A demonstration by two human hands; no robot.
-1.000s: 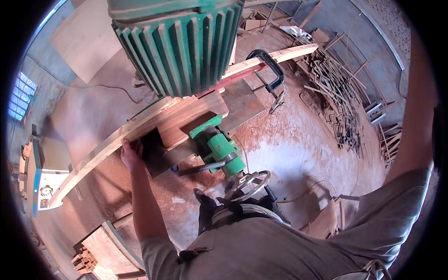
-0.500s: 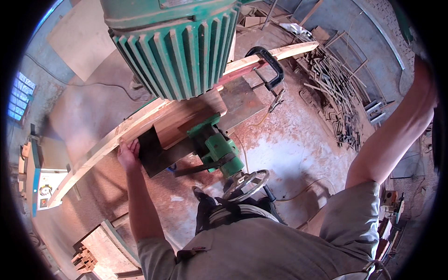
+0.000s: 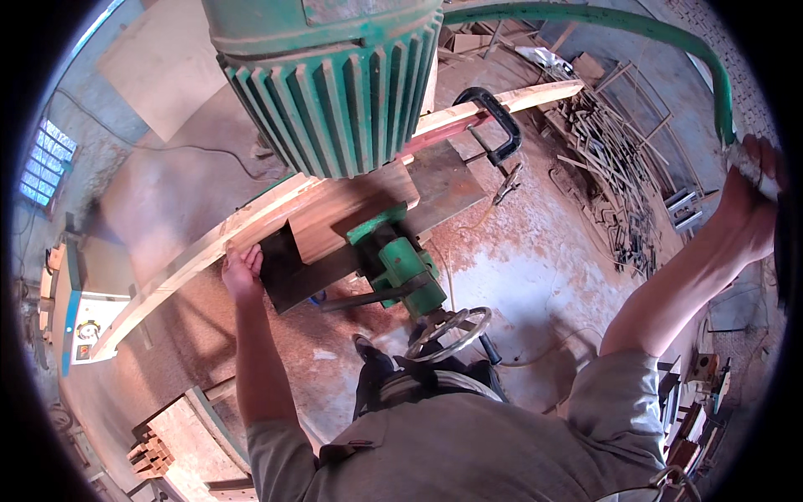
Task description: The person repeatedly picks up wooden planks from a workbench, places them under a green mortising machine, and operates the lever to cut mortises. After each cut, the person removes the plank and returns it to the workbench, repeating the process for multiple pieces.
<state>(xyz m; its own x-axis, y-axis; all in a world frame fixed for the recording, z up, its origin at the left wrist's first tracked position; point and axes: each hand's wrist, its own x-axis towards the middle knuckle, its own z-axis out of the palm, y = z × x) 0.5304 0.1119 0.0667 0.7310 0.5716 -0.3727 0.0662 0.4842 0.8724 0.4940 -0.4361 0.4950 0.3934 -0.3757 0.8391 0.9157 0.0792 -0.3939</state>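
A long, pale wooden beam (image 3: 188,255) lies across the table of a green machine, bent by the lens. My left hand (image 3: 242,269) grips the beam's near edge, left of a dark metal plate. At the far right, my right hand (image 3: 753,171) is raised and closed round the pale-wrapped end of a green lever (image 3: 669,32). The lever curves over from behind the ribbed green motor (image 3: 335,109), which hides the beam's middle. A brown wood block (image 3: 351,213) sits between the beam and a green vise (image 3: 407,268). A black C-clamp (image 3: 502,125) grips the beam's right part.
A metal handwheel (image 3: 450,336) stands close in front of my body. Wood scraps (image 3: 615,180) are heaped on the floor at the right. Small wood blocks (image 3: 150,456) are stacked at the lower left. A white-and-blue cabinet (image 3: 84,330) stands by the beam's left end.
The green lever has swung down into view at the upper right, with my right hand on its end. My left hand stays on the beam. The whole view has shifted slightly.
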